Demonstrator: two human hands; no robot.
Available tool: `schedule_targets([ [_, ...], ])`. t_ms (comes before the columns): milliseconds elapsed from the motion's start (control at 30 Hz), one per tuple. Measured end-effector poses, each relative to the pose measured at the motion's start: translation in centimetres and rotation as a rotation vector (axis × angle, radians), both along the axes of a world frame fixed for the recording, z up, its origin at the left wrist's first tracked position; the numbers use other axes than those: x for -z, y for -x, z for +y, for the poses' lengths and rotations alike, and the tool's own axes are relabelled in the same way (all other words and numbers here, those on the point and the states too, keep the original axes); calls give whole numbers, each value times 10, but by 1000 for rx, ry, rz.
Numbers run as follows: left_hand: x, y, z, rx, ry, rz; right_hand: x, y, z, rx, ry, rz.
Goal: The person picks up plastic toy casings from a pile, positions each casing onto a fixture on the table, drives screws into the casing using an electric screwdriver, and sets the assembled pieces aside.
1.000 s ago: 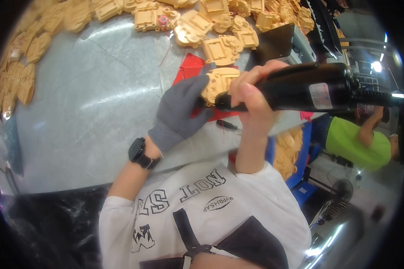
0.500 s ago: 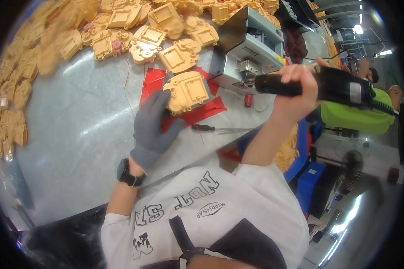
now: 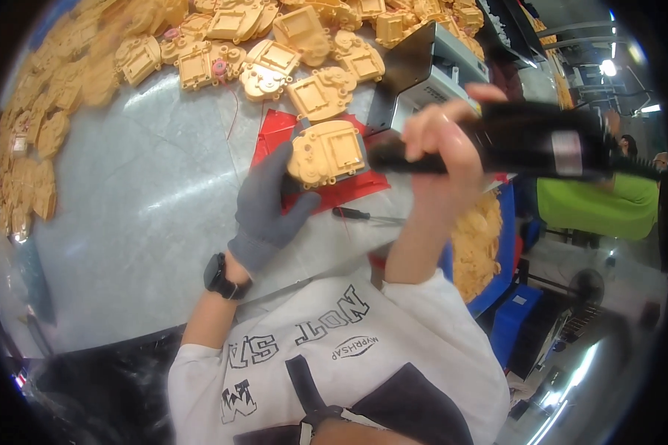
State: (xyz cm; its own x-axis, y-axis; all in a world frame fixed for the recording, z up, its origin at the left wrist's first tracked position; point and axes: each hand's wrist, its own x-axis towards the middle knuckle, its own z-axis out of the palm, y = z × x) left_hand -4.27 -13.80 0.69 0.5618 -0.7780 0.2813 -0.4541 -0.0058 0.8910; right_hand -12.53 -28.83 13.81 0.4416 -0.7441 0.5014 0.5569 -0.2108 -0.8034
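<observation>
Gripping a black cylindrical power tool with a ribbed cord end (image 3: 527, 141) in the bare right hand (image 3: 449, 148), with fingers wrapped round the barrel near the nose. Resting the left hand in a grey knitted glove (image 3: 263, 215) along the left edge of a yellow moulded-plastic housing with a rectangular recess (image 3: 324, 153), with thumb spread away; cannot tell whether gripping from beneath. Locating the housing over a creased red sheet (image 3: 352, 191), recess upward. Noting the nose just beside the housing's right edge in view; cannot confirm contact, owing to blur.

Judging best practice: steady the housing by its rim, hold gloved fingers out of the tool's line, square the nose before pressing, apply even force.

Offering most room leftward, across the broad grey counter (image 3: 141, 193). Limited at the far side by heaped yellow plastic housings (image 3: 271, 63), and beyond the right hand by a grey metal box with a black panel (image 3: 420, 95). Mind the slim black-handled screwdriver (image 3: 351, 213), lying between red sheet and near edge.
</observation>
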Motion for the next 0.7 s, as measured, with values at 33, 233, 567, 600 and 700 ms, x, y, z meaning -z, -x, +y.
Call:
schedule_targets([
  [33,1,-1,-2,1,-5,16,-1,-13,0,22,35,41],
  [233,4,-6,-3,6,0,-90,4,-57,3,-34,7,139],
  [567,-6,-9,-3,37,28,-8,18,-66,1,-11,50,166],
  [600,-8,-8,-4,21,56,-3,19,-66,0,-10,48,168],
  [700,-9,-11,-6,14,66,-81,21,-65,-2,-9,60,160],
])
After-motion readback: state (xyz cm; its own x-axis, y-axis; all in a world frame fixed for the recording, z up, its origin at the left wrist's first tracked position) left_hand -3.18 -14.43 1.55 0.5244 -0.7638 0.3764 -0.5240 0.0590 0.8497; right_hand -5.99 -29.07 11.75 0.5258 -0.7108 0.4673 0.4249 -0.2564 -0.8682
